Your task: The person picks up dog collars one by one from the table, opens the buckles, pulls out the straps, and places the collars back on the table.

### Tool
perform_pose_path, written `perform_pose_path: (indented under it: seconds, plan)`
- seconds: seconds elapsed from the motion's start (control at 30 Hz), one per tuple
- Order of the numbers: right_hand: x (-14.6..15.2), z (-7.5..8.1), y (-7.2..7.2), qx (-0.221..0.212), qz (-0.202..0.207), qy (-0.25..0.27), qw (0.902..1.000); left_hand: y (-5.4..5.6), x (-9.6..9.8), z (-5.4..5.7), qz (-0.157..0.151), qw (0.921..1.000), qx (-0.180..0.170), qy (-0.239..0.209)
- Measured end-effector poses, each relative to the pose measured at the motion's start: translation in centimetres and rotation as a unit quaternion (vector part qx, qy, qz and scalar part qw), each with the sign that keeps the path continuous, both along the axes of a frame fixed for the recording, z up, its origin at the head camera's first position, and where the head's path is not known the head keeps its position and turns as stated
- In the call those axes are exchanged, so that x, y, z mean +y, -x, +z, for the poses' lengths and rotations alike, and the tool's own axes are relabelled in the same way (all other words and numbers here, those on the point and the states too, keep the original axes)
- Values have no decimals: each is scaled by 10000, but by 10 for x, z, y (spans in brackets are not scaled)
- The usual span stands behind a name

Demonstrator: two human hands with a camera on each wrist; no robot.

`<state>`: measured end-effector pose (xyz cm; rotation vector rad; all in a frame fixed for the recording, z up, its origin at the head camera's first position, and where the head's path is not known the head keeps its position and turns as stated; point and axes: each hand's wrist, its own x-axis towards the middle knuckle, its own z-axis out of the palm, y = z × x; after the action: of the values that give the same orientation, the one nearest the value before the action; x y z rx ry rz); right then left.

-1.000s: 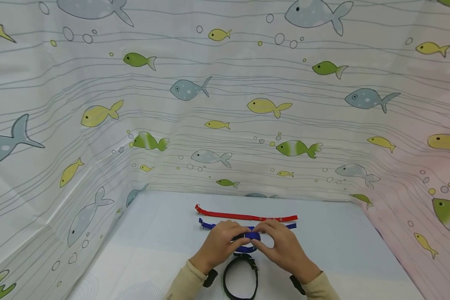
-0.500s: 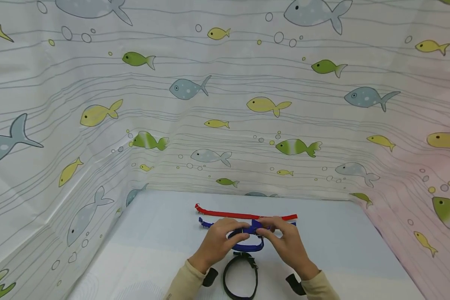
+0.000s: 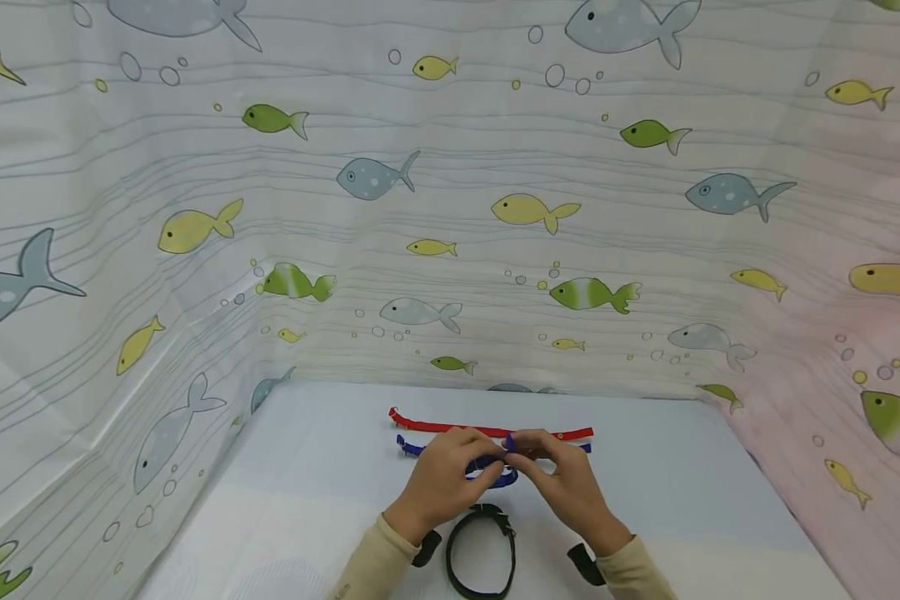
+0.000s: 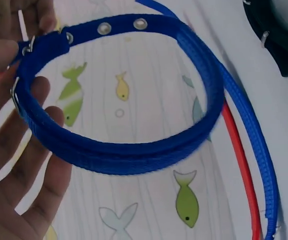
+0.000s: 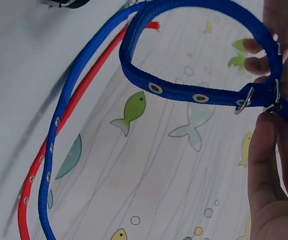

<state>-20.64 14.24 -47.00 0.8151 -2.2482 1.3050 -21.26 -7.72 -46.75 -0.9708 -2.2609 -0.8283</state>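
A blue collar (image 4: 134, 159), with metal eyelets and a buckle (image 5: 274, 95), is held up in a closed loop between both hands. My left hand (image 3: 444, 477) holds it beside the buckle, thumb and fingers on either side of the strap in the left wrist view. With thumb and fingertips, my right hand (image 3: 566, 483) pinches the strap by the buckle; the tip of the strap pokes up there in the head view. In the right wrist view the strap passes through the metal fittings. Fingers partly cover the buckle.
Behind the hands, a red collar (image 3: 442, 427) and a second blue collar (image 3: 410, 448) lie stretched out side by side on the white table (image 3: 307, 467). Nearer the body is a black collar (image 3: 450, 560), buckled in a ring. Fish-patterned sheets (image 3: 525, 250) surround the table.
My right hand first moved off to the right with the strap's tip, then came back towards the left hand. The blue loop has risen slightly, away from the black collar.
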Motion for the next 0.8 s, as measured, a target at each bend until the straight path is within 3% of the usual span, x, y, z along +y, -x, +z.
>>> perform_pose_path:
  seconds: [0.23, 0.5, 0.63, 0.8]
  plan:
    - [-1, -1, -1, 138, 168, 312, 9993, -1, -1, -2, -84, 9993, -233, -287]
    - [-2, -2, 0, -741, 827, 1161, 9870, 0, -7, -3, -342, 9952, -696, -595]
    - [-1, -2, 0, -957, 1051, 1401, 9799, 0, -6, -3, -493, 9925, -888, -686]
    - [0, -1, -1, -1032, 1157, 1524, 9761, 0, -6, 1, -420, 9953, -735, -461]
